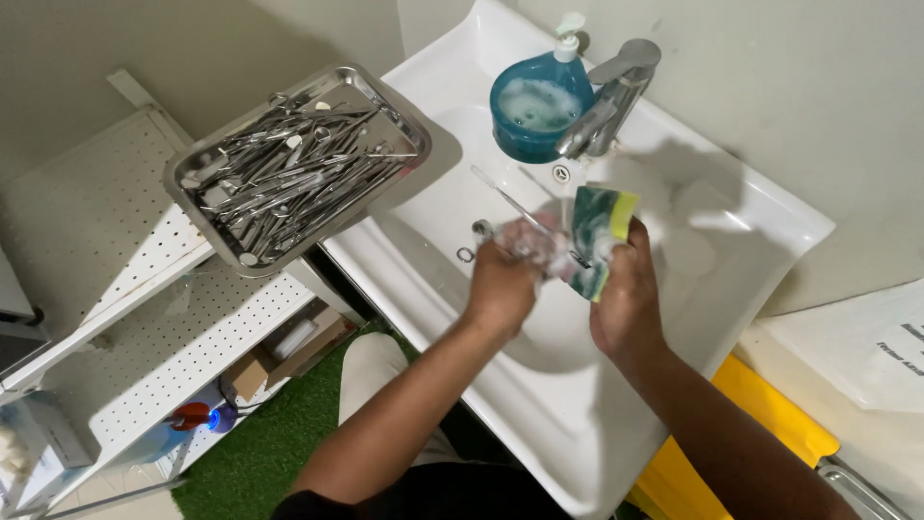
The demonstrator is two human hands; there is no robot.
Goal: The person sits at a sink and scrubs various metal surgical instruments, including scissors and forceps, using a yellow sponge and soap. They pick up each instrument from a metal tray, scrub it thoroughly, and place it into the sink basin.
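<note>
From the head camera, looking straight down, the person's left hand [500, 284] is closed around the handle end of a thin, long metal instrument [508, 202], its fingers curled tight and lathered with white foam, so the tool's slim shaft juts up and away over the white ceramic washbasin [731, 250], where drips would fall into the bowl. The right hand [628, 294] grips a green-and-yellow scrubbing sponge [599, 236], fingers folded round its lower half, pressing its face against the foamy part of the instrument just beside the left knuckles. Both forearms reach in from the bottom edge, wrists bent slightly inward so the hands meet above the drain. Behind them stands a round blue soap dispenser [537, 106] with a pale pump, touching the side of the chrome mixer tap [611, 96], within easy reach. To the left, a rectangular steel tray [399, 120] heaped with many similar metal tools rests partly on the basin's edge and partly on a white perforated shelf [144, 250]. Green artificial turf [260, 453] covers the floor below.
</note>
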